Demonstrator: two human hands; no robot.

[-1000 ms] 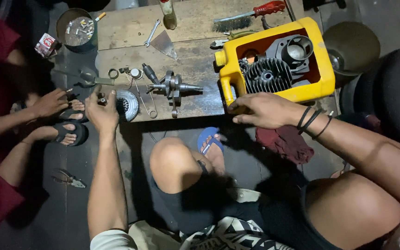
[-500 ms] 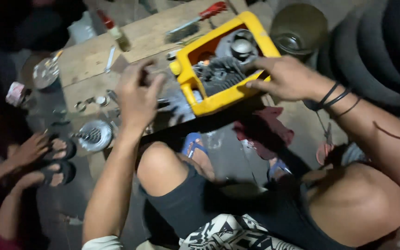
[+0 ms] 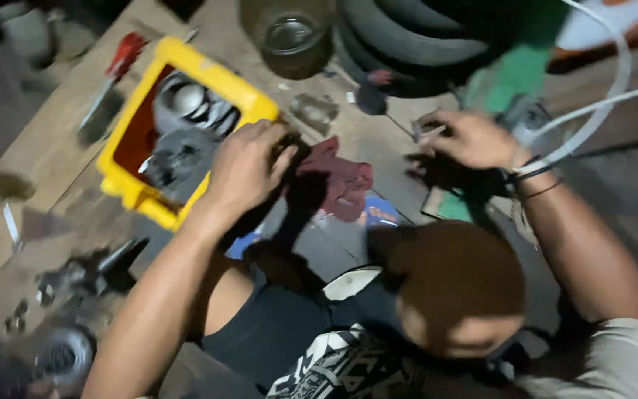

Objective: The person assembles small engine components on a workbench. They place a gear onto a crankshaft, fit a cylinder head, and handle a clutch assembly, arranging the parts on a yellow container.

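From above, the person's left hand (image 3: pixel 249 166) lies curled over the near right corner of a yellow plastic tub (image 3: pixel 186 63), fingers (image 3: pixel 278 151) bent down on the rim where it meets a dark red rag (image 3: pixel 334 181); whether they pinch the rim or only press on it cannot be told. Inside the tub, just left of that hand, sit a finned grey engine cylinder (image 3: pixel 182 155) and a rounder metal part (image 3: pixel 186 100) behind it. Beyond the tub's far left edge a red-handled screwdriver (image 3: pixel 116 70) lies on the wooden boards (image 3: pixel 53 133). The rag spreads out to the right of the hand, and just below it shows a blue, rounded patch (image 3: pixel 378 210) with some red on it, too blurred to make out. The right hand (image 3: pixel 474 137) is well apart to the right, fingers closed narrowly on a small, thin metal piece (image 3: pixel 426 133), blurred; dark bands circle its wrist and a white hose (image 3: pixel 592 111) curves past it. Behind it stand stacked black tyres (image 3: pixel 422 37) and a round dark pot (image 3: pixel 289 37). Near the left forearm, lower left, lies a crankshaft (image 3: pixel 90 273)
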